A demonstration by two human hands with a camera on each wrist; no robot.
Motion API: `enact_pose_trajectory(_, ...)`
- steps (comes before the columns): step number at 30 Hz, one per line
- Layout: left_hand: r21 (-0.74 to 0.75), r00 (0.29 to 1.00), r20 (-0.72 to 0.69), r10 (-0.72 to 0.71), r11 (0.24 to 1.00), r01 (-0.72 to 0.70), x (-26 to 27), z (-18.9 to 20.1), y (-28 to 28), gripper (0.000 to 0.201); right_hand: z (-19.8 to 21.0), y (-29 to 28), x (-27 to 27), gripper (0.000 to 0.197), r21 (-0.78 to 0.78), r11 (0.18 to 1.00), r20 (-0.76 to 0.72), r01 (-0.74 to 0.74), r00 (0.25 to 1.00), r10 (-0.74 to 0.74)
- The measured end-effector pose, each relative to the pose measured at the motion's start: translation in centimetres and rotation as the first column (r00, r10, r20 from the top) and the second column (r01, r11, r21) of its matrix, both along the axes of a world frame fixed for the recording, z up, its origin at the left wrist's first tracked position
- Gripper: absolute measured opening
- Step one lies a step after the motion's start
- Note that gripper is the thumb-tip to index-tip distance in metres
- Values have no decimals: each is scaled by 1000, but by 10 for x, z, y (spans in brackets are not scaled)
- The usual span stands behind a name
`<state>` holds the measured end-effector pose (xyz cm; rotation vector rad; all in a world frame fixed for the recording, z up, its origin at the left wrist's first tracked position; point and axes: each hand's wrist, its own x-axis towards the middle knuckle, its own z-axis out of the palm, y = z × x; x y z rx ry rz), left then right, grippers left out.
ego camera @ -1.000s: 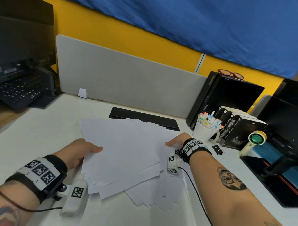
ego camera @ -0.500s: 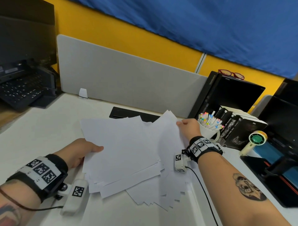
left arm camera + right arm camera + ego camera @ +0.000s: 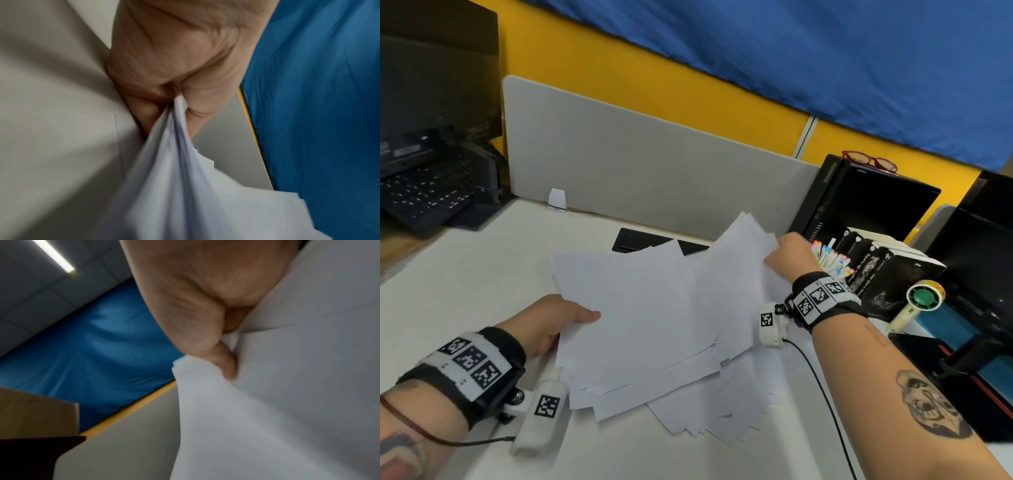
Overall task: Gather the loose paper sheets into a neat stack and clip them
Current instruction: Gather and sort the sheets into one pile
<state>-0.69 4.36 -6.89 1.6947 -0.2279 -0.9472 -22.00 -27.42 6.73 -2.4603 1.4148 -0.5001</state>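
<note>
While the left hand grips the left edge of a fanned bundle of sheets, thumb on top and fingers underneath, the right hand pinches the far right corner of several sheets and holds that side tilted up off the desk. From the left wrist view the sheets bunch between thumb and curled fingers; from the right wrist view the thumb presses a few white edges against the hand. Under the raised bundle, more sheets lie spread and uneven on the desk, their corners sticking out toward the near edge. Beyond the papers a black slot sits in the desk surface just before the grey divider. Right of the right hand stands a cup of markers, mostly hidden behind the wrist, with black boxes beside it and a small green-faced fan nearer the edge. Red glasses rest on a black case behind them. A keyboard lies far left.
</note>
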Motion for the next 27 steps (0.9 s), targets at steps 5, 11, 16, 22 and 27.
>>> enact_pose_trajectory(5,-3,999,1,48,999,-48,-2,0,0,28,26,28,0,22,-262,965,562,-25,808,174)
enact_pose_trajectory(11,-172,969,-147,198,960,-222,-10,15,-3,68,1,87,21,31,-399,766,346,-504,690,635)
enact_pose_trajectory(16,-242,984,-163,75,964,-114,-17,24,1,81,-46,137,27,32,-6,536,-82,-844,535,841)
enact_pose_trajectory(22,-107,1000,-3,6,994,-6,-15,15,4,34,-69,150,21,40,599,398,-20,-694,484,875)
enact_pose_trajectory(27,-15,1000,15,27,1000,-26,-6,4,1,36,-69,78,31,37,392,801,152,-453,890,429)
